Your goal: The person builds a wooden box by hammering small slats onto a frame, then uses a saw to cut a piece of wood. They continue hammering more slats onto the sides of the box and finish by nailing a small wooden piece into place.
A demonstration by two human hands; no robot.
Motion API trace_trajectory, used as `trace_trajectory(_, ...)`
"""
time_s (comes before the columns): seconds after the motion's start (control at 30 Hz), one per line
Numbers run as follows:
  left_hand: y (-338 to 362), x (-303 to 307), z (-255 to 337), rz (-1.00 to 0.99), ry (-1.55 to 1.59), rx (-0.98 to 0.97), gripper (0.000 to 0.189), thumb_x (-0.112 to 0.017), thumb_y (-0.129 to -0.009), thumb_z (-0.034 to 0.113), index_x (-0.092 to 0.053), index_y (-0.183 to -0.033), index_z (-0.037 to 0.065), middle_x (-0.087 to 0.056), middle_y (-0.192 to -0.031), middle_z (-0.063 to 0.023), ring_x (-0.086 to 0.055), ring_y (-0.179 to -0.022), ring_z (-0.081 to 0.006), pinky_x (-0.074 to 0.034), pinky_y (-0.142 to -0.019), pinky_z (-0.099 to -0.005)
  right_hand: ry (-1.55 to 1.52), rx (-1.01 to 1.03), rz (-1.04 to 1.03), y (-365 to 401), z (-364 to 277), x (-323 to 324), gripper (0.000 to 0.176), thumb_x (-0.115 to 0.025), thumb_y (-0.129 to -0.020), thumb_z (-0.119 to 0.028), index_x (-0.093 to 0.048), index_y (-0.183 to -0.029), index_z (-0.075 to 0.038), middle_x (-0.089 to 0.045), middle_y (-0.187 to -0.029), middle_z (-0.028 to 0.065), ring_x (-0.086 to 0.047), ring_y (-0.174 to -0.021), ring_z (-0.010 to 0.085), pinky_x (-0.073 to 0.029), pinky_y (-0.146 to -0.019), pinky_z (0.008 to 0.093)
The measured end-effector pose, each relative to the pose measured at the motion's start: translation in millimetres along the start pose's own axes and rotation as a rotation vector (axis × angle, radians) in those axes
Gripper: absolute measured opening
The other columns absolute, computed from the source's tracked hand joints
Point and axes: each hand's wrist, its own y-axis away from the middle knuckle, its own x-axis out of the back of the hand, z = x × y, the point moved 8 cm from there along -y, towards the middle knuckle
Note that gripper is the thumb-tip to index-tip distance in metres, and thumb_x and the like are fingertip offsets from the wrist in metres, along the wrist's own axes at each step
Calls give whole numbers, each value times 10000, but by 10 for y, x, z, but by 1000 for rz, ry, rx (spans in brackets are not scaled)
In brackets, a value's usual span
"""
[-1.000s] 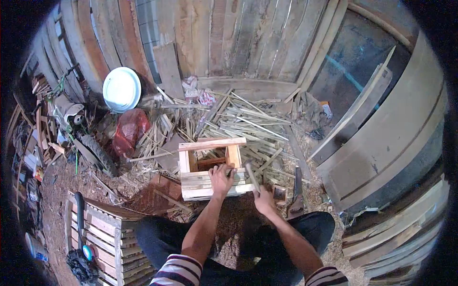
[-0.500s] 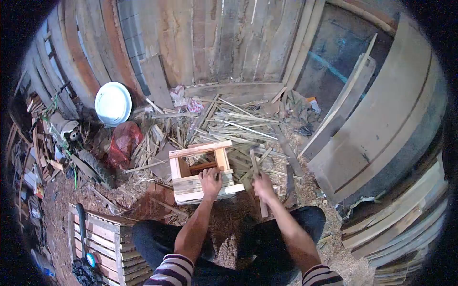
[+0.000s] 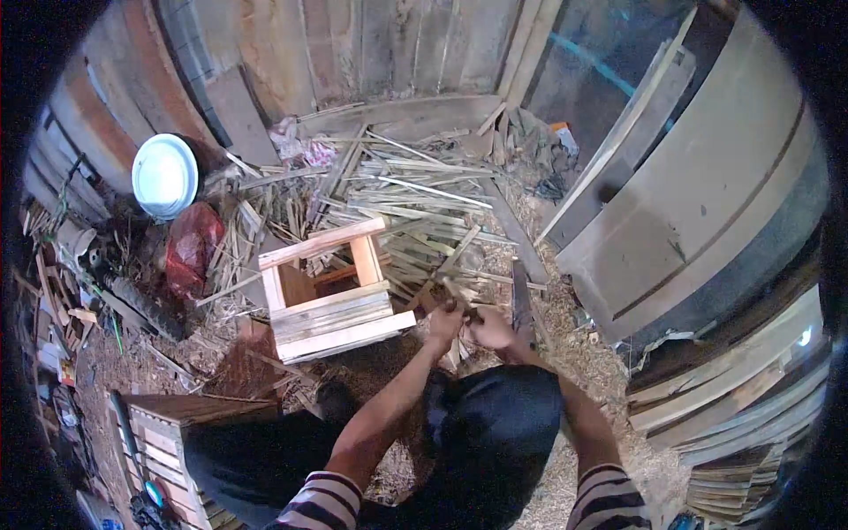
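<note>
My left hand (image 3: 444, 327) is closed, its fingertips pinched together just right of a wooden frame. Close beside it, my right hand (image 3: 491, 329) is closed too, and the two hands almost meet. A narrow wooden strip (image 3: 454, 353) shows between them, above my right knee; the fingers hide its middle. Whatever sits in the left fingertips is too small to tell. The box-like wooden frame (image 3: 331, 307), made of pale planks with an opening in its top, stands on the ground left of my hands, and neither hand touches it.
Loose wooden strips (image 3: 415, 199) lie piled beyond the frame. A slatted wooden crate (image 3: 168, 442) stands at lower left, with a dark-handled tool (image 3: 129, 440) on it. A white basin (image 3: 165, 177) leans by the plank wall. Large boards (image 3: 689, 212) and stacked planks (image 3: 733, 380) line the right.
My left hand has left the frame's top and moved right to meet my right hand. The view has shifted, so the frame appears further left. My right knee has risen into view.
</note>
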Motion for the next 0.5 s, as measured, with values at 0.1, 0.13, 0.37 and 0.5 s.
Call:
trace_trajectory(0.1,-194,88,-766,20,-397,-24,288,-643,-839,267,-684,-915,-8,-672,-762,-90,-615,-653,-207,-490,-603,-349,-100,103,66,-25,603,-634,328,-624,-773,-187,-581,-1047,-12,-621,-980,271,-590,-930,440,-466,-796,492)
trace_trajectory(0.13,-424,112,-1258,14,-498,-82,267,-656,-841,257,-711,-862,-4,-651,-664,-41,-566,-549,-149,-447,-508,-303,-79,82,62,30,484,-681,318,-615,-785,-186,-576,-1046,-8,-615,-986,275,-586,-927,449,-465,-791,502)
trace_trajectory(0.37,-627,-119,-2174,182,-988,-750,277,-615,-799,180,-631,-1010,2,-641,-823,-204,-624,-730,-374,-511,-652,-447,-161,84,252,168,744,-493,282,-609,-777,-109,-582,-1048,-33,-634,-943,219,-619,-845,400,-485,-747,486)
trace_trajectory(0.5,-87,-722,-1000,-264,-680,-803,248,-615,-821,141,-607,-994,-36,-627,-830,-200,-622,-729,-348,-513,-626,-421,131,-283,409,523,976,473,388,-549,-813,-126,-528,-1190,-38,-631,-999,183,-622,-840,375,-498,-741,484)
